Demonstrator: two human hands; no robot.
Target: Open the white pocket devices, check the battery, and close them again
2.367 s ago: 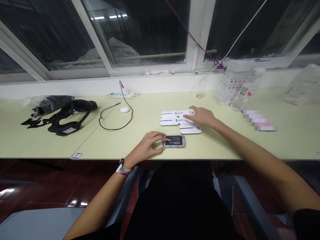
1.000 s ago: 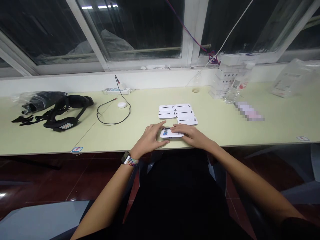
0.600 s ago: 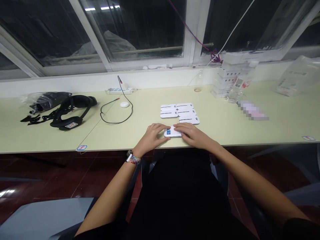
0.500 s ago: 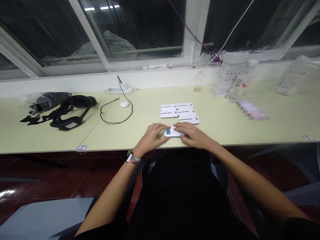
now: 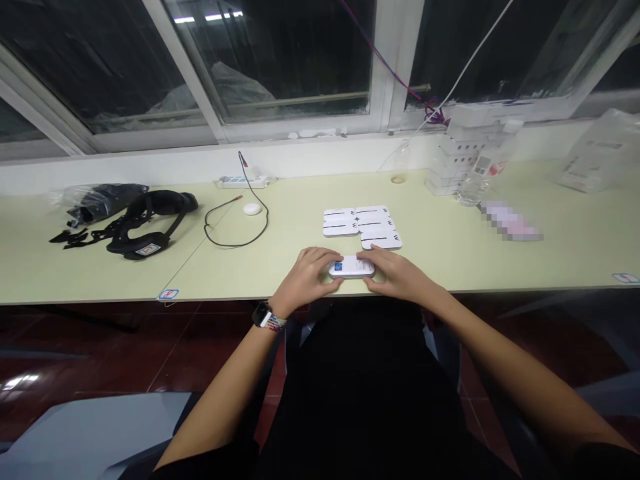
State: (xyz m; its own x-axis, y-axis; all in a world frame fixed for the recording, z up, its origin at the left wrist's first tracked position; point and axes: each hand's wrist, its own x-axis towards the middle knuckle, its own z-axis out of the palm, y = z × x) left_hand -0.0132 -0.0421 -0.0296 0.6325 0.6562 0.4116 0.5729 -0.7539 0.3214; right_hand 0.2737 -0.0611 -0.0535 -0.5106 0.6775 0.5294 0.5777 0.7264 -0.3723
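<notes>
A flat white device with rounded ends point(image 5: 352, 267) lies near the table's front edge, a blue sticker at its left and small print at its right. My left hand point(image 5: 311, 275) grips its left end, thumb on the near side and fingers on the far side. At the other end, my right hand point(image 5: 397, 272) holds it in the same way. Just beyond are several white rounded devices in two columns, each with a black line and a black mark; a left one point(image 5: 341, 229) and the nearest right one point(image 5: 381, 239) show well.
A black headset point(image 5: 145, 227) and a plastic-wrapped black item point(image 5: 107, 202) are on the left. A black cable point(image 5: 235, 247) loops around a white puck point(image 5: 253, 209) before a power strip point(image 5: 244, 181). White boxes point(image 5: 445, 163), a clear bottle point(image 5: 473, 187) and a plastic bag point(image 5: 597, 157) stand right.
My right hand has drawn back toward the device's right end, uncovering its printed face. The view has shifted slightly; the other devices lie as before.
</notes>
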